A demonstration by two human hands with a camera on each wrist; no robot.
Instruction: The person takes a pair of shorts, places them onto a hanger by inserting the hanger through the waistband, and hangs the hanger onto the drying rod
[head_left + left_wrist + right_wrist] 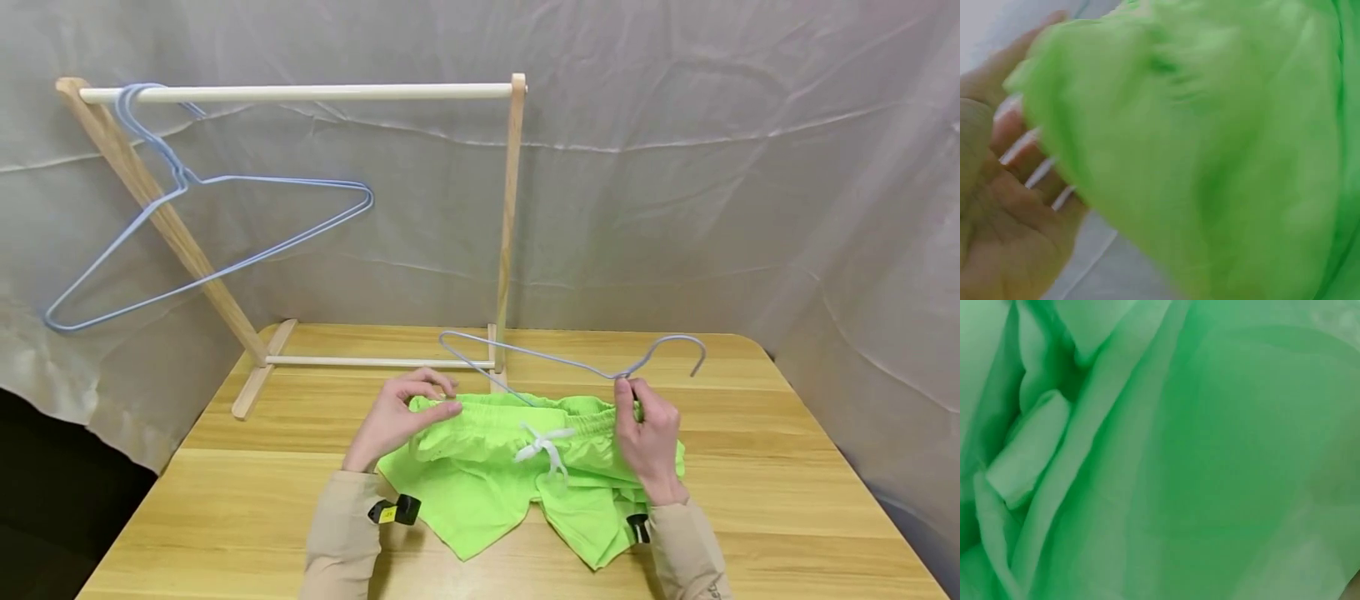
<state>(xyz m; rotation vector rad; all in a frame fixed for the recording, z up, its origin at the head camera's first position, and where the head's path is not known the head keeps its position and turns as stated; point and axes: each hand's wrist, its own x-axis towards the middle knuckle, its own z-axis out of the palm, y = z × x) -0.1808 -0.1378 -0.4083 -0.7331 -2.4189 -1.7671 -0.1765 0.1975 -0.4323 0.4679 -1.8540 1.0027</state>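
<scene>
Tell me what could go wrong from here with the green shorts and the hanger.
The hanger might snag: its rounded end juts above the gathered waistband, so the wire could catch in the folds.

The green shorts might slip: the left hand's thumb and fingers stand apart at the waistband's side.

The hanger could twist, since the right hand holds it only near the hook's base.

Passage was left along the right edge of the yellow wood-grain tabletop point(787, 492). The far left corner was blocked by a pale wooden rack point(511, 225) hung with blue wire hangers point(182, 173), the middle by bright green fabric shorts point(483, 500) and a separate blue wire hanger point(555, 358).
</scene>
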